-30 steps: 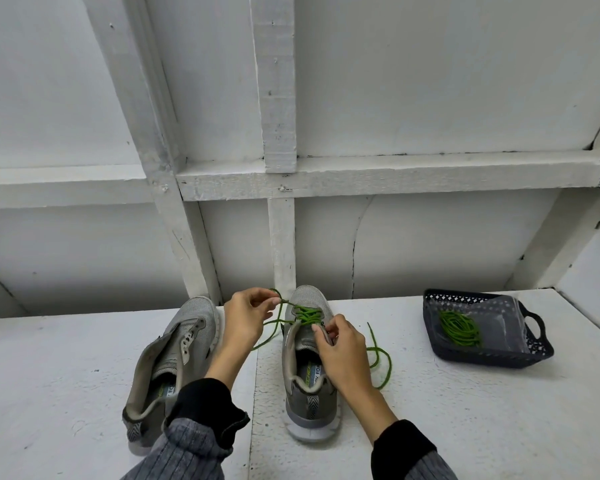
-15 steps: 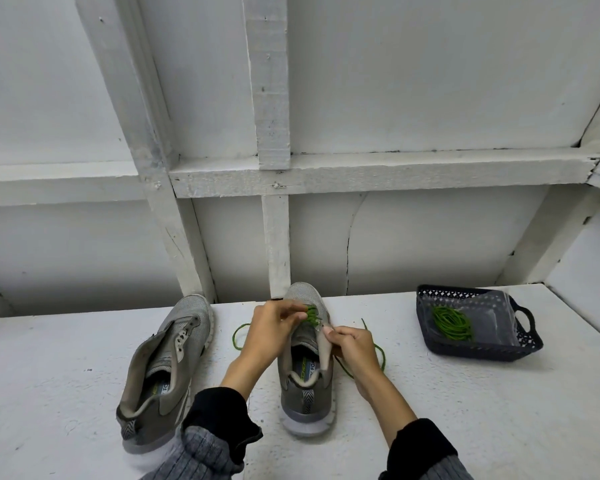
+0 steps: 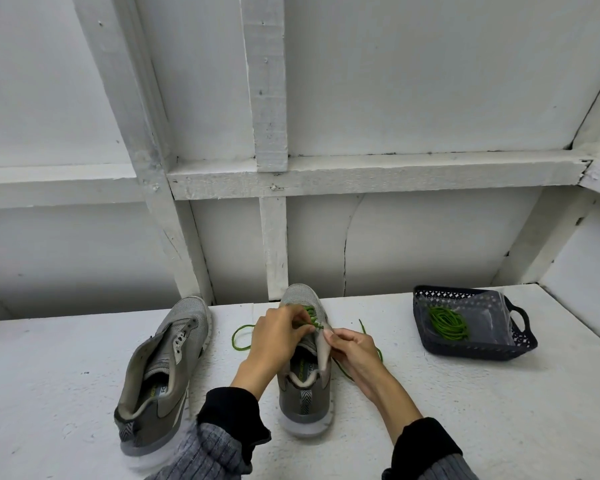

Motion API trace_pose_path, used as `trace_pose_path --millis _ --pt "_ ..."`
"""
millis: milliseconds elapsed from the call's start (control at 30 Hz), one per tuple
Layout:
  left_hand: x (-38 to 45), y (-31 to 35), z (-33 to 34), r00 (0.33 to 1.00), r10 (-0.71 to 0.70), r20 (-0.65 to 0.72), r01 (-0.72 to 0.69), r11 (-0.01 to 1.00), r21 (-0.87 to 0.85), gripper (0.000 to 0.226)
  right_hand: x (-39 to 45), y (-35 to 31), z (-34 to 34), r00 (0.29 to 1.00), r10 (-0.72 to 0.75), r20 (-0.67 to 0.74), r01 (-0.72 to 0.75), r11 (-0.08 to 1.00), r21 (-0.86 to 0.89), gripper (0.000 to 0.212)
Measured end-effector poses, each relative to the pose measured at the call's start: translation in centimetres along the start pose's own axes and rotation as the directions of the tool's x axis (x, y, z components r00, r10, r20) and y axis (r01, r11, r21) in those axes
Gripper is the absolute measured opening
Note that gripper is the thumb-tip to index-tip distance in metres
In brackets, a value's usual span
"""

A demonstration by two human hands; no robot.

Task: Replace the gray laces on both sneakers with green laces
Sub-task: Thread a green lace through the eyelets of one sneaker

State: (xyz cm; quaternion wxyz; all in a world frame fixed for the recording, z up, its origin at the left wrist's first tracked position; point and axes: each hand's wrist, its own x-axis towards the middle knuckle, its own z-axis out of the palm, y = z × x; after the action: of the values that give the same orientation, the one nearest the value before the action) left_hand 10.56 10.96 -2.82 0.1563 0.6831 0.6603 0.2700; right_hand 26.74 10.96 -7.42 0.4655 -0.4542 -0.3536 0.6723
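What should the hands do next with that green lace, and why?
Probably feed the lace through the next eyelet. The left hand pinches it at the middle shoe, the right hand grips the shoe's edge, only the front rows are laced, and loose ends lie on both sides.

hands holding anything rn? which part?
Left hand pinches the green lace at the eyelets of the right-side sneaker. Right hand grips that sneaker's eyelet flap; whether it also holds lace is unclear.

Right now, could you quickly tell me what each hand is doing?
Left hand: pinches the green lace at the eyelets.
Right hand: holds the sneaker tongue.
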Motion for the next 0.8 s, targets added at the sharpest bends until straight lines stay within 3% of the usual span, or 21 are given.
trace_pose_path --millis 200,533,633,800 --pt "-0.1 0.0 0.4 0.999 0.044 0.020 -0.044 0.999 -0.014 0.013 -0.2 -0.1 0.1 1.000 -0.017 -0.015 0.017 0.999 0.029 0.021" --pt "-0.2 0.8 0.7 0.989 0.142 -0.042 -0.130 0.967 0.220 0.018 -0.5 -0.4 0.4 0.999 -0.036 0.007 0.036 0.999 0.021 0.026" --pt "-0.2 0.7 0.7 0.992 0.110 -0.063 -0.101 0.986 0.130 0.014 -0.8 -0.6 0.5 0.999 -0.033 -0.009 0.033 0.998 0.058 0.018" --pt "-0.6 -0.5 1.4 0.991 0.014 -0.131 -0.021 0.998 -0.057 0.005 -0.5 -0.4 1.3 0.992 -0.100 -0.078 0.093 0.992 -0.091 0.010"
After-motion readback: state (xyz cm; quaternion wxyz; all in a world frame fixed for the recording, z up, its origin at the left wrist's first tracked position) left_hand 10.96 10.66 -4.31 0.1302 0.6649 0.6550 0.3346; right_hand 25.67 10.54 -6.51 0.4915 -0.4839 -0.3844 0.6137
